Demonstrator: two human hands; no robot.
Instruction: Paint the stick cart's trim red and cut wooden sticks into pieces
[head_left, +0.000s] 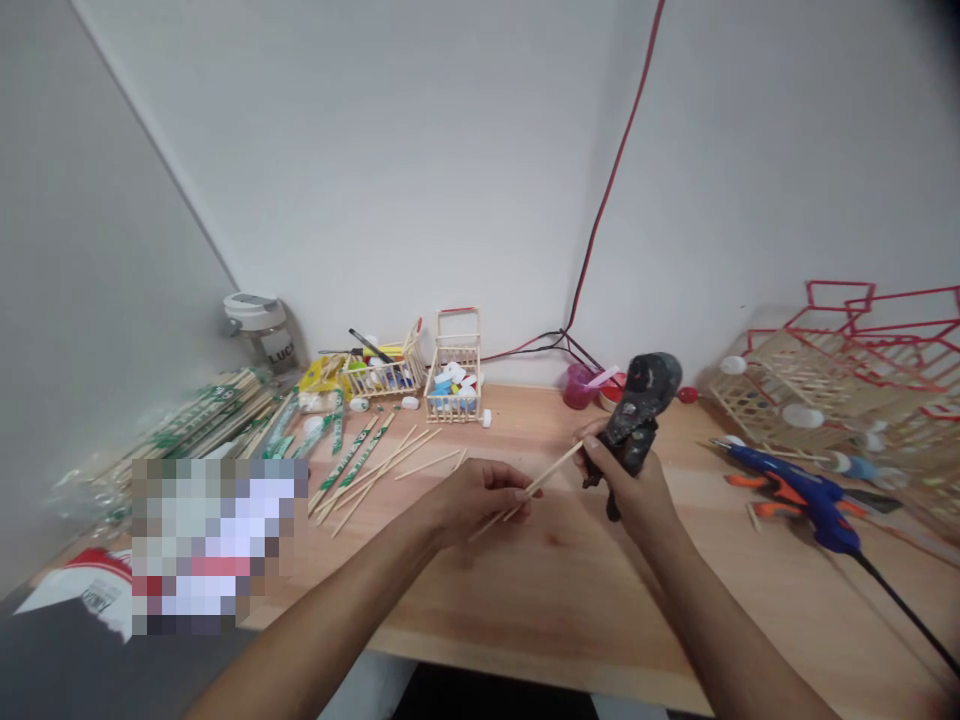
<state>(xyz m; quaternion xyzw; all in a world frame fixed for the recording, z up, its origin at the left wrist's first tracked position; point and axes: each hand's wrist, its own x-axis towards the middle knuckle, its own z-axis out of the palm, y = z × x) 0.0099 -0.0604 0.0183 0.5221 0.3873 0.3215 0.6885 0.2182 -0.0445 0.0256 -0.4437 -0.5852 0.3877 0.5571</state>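
My left hand [480,497] is closed around a thin wooden stick [546,477], holding it slanted above the wooden table [525,600]. My right hand [634,490] grips a black, worn tool [639,405] with a bulky head, held upright. The stick's upper end meets the tool just below its head. Both hands hover over the middle of the table.
Loose sticks [382,465] and green-wrapped chopstick packs [217,410] lie at the left. Two small stick baskets [452,385] with coloured pieces stand at the back, beside a jar [259,330]. A blue glue gun [799,493] and large stick frames [840,385] occupy the right. A red cable [611,190] runs down the wall.
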